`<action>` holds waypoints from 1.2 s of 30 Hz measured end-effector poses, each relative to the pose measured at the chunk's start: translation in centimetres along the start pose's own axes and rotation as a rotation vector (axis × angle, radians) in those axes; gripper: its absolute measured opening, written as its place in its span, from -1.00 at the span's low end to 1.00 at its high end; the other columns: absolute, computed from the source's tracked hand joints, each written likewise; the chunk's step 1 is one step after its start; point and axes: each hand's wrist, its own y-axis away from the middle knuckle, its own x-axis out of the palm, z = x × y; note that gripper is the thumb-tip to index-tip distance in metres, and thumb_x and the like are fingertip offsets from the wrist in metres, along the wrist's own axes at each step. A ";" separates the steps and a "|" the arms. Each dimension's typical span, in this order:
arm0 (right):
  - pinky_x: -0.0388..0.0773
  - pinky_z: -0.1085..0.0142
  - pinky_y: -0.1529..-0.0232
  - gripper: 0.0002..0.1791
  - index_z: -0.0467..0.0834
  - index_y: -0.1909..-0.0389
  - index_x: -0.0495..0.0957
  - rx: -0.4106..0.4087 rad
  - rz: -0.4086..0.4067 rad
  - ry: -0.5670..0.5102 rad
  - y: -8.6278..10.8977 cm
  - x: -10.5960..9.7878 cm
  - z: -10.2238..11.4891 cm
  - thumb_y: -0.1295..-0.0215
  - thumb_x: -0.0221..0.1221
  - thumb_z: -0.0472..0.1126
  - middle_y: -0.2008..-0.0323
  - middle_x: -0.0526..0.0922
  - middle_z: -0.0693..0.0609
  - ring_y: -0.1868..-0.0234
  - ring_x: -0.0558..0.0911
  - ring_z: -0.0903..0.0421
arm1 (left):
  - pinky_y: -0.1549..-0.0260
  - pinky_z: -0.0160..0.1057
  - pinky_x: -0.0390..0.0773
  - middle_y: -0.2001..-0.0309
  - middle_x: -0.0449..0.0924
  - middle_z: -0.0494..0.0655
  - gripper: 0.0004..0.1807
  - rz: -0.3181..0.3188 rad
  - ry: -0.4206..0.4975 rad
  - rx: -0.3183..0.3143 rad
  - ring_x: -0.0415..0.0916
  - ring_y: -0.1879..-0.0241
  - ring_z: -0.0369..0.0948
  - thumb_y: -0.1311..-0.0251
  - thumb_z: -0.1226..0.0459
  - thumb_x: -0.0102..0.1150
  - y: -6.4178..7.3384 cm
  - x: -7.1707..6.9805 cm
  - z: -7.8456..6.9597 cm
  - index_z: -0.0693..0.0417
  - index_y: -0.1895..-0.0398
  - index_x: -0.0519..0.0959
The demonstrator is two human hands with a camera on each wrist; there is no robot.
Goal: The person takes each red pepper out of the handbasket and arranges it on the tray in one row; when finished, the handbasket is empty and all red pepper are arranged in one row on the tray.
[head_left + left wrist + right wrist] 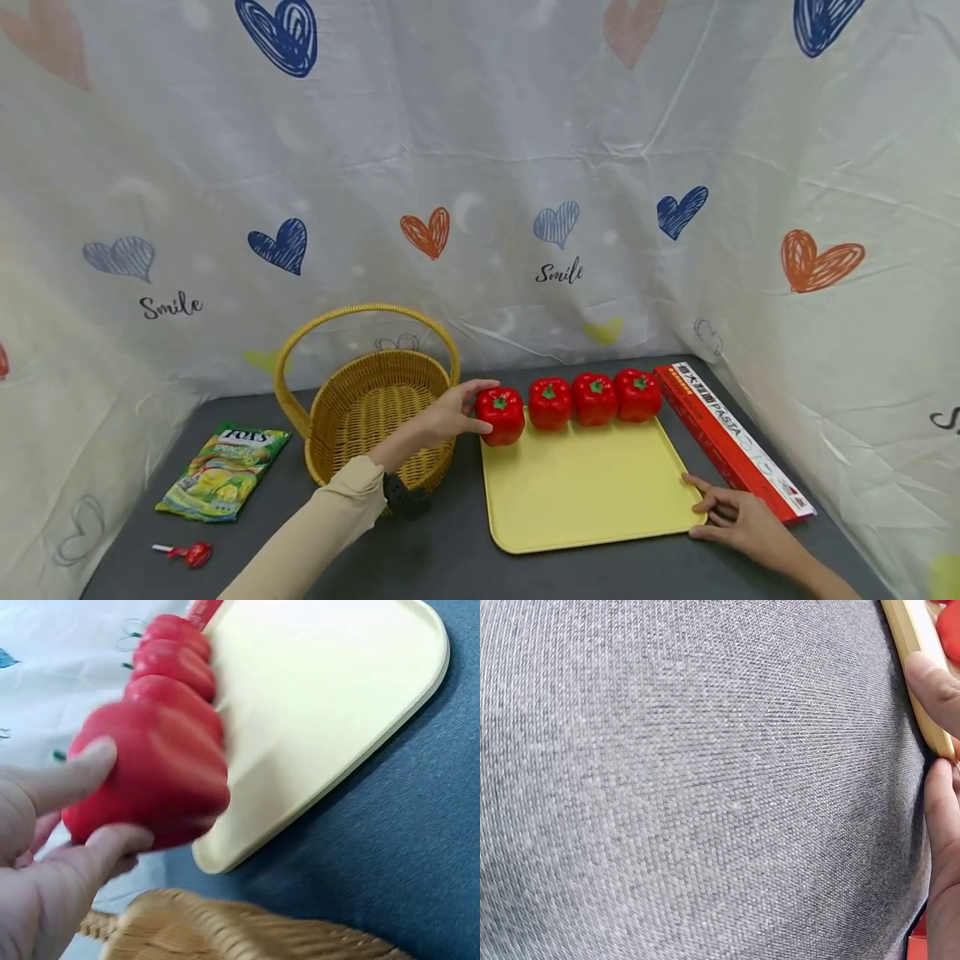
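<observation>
My left hand (453, 412) grips a red bell pepper (500, 417) between thumb and fingers at the back left corner of the yellow tray (592, 492). In the left wrist view, this bell pepper (161, 772) is tilted and hides part of the row behind it. Three more red bell peppers (595, 398) stand side by side along the tray's back edge. At the front right corner, my right hand (738, 521) holds the tray's rim, thumb on the front side and fingers on the right. The right wrist view shows only part of that rim (915, 667).
A wicker basket (322, 417) with a tall handle stands left of the tray. Farther left lie a green and yellow candy bag (225, 472) and a red lollipop (198, 555). A long red pasta box (731, 437) lies along the right side. A heart-patterned curtain (480, 167) hangs behind the table.
</observation>
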 end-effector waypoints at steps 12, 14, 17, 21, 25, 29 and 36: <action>0.59 0.50 0.22 -0.71 -0.24 0.37 0.53 0.005 0.001 -0.023 0.2 0.4 0.0 -0.03 0.42 -0.17 -0.15 0.38 -0.52 0.09 0.54 0.51 | -0.24 0.10 0.27 -0.32 0.14 0.36 -0.27 -0.130 0.063 -0.046 0.13 -0.33 0.22 -0.11 0.75 0.00 -1.6 1.2 1.8 0.37 -0.38 0.08; 0.58 0.51 0.21 -0.70 -0.24 0.37 0.54 0.019 0.004 -0.026 0.2 0.4 0.0 -0.03 0.42 -0.15 -0.17 0.37 -0.50 0.08 0.52 0.53 | -0.25 0.10 0.25 -0.33 0.11 0.35 -0.26 -0.118 0.087 -0.042 0.11 -0.34 0.21 -0.13 0.75 -0.02 -1.9 1.2 1.9 0.35 -0.40 0.07; 0.58 0.50 0.20 -0.69 -0.22 0.37 0.54 0.037 0.002 -0.021 0.2 0.4 0.1 -0.03 0.42 -0.12 -0.18 0.37 -0.49 0.08 0.51 0.55 | -0.25 0.09 0.26 -0.34 0.11 0.34 -0.25 -0.100 0.094 -0.022 0.11 -0.34 0.21 -0.13 0.75 -0.03 -2.4 1.2 2.1 0.35 -0.41 0.06; 0.58 0.50 0.21 -0.68 -0.23 0.37 0.54 0.035 0.002 -0.014 0.2 0.2 0.1 -0.03 0.43 -0.11 -0.17 0.37 -0.50 0.09 0.52 0.55 | -0.22 0.04 0.32 -0.33 0.17 0.31 -0.23 -0.085 0.084 -0.011 0.18 -0.32 0.17 -0.09 0.76 0.00 -2.9 1.3 2.3 0.33 -0.41 0.10; 0.56 0.54 0.20 -0.68 -0.22 0.38 0.53 0.028 0.007 -0.008 0.5 0.0 -0.1 -0.03 0.42 -0.12 -0.16 0.38 -0.50 0.08 0.51 0.54 | -0.15 -0.03 0.43 -0.30 0.26 0.28 -0.22 -0.075 0.003 -0.007 0.26 -0.28 0.14 -0.05 0.73 0.09 -3.1 1.7 2.3 0.32 -0.39 0.15; 0.56 0.54 0.20 -0.68 -0.22 0.37 0.54 0.058 0.017 -0.005 0.5 -0.1 -0.2 -0.03 0.42 -0.11 -0.17 0.37 -0.49 0.09 0.51 0.56 | -0.16 -0.04 0.41 -0.31 0.27 0.27 -0.22 -0.084 -0.095 -0.022 0.23 -0.32 0.11 -0.05 0.69 0.15 -3.1 2.0 1.6 0.32 -0.40 0.16; 0.59 0.48 0.19 -0.68 -0.20 0.35 0.57 0.080 0.002 0.017 0.5 -0.2 -0.2 -0.02 0.43 -0.08 -0.17 0.40 -0.47 0.05 0.56 0.45 | -0.20 -0.01 0.37 -0.27 0.33 0.26 -0.20 -0.142 -0.304 -0.039 0.28 -0.28 0.09 -0.01 0.63 0.26 -3.5 2.0 0.5 0.37 -0.38 0.20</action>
